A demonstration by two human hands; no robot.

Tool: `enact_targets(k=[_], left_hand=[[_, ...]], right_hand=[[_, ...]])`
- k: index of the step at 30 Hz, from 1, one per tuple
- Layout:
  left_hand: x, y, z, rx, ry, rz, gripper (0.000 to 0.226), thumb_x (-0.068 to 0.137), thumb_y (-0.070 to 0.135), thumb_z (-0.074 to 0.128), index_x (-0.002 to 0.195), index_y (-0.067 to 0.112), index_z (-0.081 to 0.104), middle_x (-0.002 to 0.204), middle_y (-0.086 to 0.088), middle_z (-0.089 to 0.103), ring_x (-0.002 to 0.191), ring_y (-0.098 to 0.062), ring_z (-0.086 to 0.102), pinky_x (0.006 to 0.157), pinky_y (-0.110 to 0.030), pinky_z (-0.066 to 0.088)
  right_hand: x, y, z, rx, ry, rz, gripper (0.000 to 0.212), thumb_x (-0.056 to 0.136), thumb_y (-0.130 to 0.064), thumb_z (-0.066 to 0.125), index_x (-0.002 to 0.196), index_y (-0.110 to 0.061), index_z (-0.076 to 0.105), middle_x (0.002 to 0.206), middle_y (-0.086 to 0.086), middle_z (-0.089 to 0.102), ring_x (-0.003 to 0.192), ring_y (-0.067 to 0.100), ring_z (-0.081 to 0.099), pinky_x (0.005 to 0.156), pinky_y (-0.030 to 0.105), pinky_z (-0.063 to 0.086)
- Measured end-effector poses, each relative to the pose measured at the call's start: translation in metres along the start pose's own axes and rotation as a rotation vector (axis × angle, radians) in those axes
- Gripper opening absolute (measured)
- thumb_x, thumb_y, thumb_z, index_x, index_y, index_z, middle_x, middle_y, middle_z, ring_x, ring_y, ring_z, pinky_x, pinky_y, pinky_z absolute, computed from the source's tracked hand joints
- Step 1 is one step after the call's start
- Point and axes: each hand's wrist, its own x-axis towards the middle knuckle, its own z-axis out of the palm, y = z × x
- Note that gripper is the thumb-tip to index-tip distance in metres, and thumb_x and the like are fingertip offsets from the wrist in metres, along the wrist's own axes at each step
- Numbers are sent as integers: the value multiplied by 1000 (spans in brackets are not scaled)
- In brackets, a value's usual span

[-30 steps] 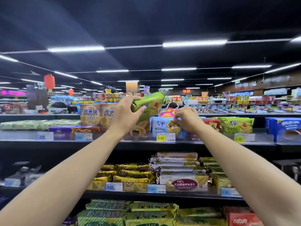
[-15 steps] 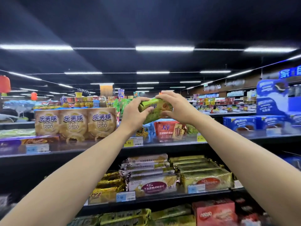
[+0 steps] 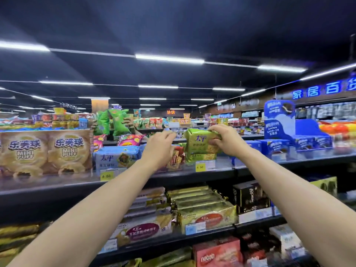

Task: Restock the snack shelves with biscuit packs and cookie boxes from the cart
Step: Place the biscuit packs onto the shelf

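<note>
**Putting a green biscuit pack on the top shelf**

The person's right hand [image 3: 229,141] holds the green biscuit pack [image 3: 200,143] by its right end, with the fingers curled round it. The pack is up in the air. It stands straight, with its front to the camera. It is just above another green pack [image 3: 201,158] that lies on the top shelf [image 3: 217,175], behind a yellow price tag [image 3: 200,167].

The left hand [image 3: 159,151] holds nothing. Its fingers are loosely bent. It hangs near the left end of the pack, seemingly not touching it, in front of some red packs [image 3: 178,157].

The pack looks light, since one hand can lift it by an end. The wrapper is thin and shiny, so it may be slippery. The biscuits inside could crack if the pack is squeezed hard or dropped. A good hold is likely at the two short ends, or flat under the bottom, with a soft grip.

Half a second ago both hands held the pack, and it was tipped on a slant. Now the left hand has come off, and the pack is straight. A second ago the left hand held it alone, while the right hand touched a blue pack on the shelf.
</note>
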Motion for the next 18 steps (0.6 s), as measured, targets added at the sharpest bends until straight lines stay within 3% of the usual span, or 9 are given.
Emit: enact_targets(k=[5, 8, 10, 15, 18], left_hand=[[-12, -15, 22, 178, -183, -89, 42, 102, 22, 45, 144, 20, 45, 141, -6, 51, 126, -31, 47, 100, -44, 39], [-11, -22, 28, 129, -198, -82, 52, 97, 11, 49, 148, 21, 42, 146, -4, 47, 130, -30, 43, 106, -43, 34], [-7, -26, 29, 99, -226, -82, 56, 95, 9, 50, 149, 20, 41, 148, -4, 46, 131, -29, 42, 109, -42, 33], [-7, -24, 31, 110, -223, -97, 57, 93, 13, 52, 148, 20, 41, 146, -5, 47, 132, -29, 43, 118, -49, 22], [-16, -14, 34, 100, -139, -123, 53, 93, 14, 48, 146, 19, 44, 144, -4, 49, 133, -29, 41, 121, -53, 12]], right_hand=[[6, 21, 18, -14, -124, 124, 44, 91, -22, 71, 134, -18, 58, 134, 8, 58, 121, 29, 53, 105, 45, 44], [14, 25, 29, -11, -325, 179, 47, 96, -27, 64, 141, -22, 52, 141, 9, 56, 122, 27, 54, 102, 39, 46], [20, 26, 37, -81, -433, 199, 50, 101, -32, 57, 148, -23, 44, 148, 8, 51, 131, 30, 48, 107, 42, 43], [24, 30, 58, -268, -396, 117, 49, 101, -35, 44, 149, -25, 40, 145, 6, 51, 132, 30, 45, 106, 46, 41], [13, 35, 70, -254, -290, 80, 52, 100, -37, 35, 152, -27, 35, 155, 3, 41, 143, 25, 33, 120, 51, 19]])
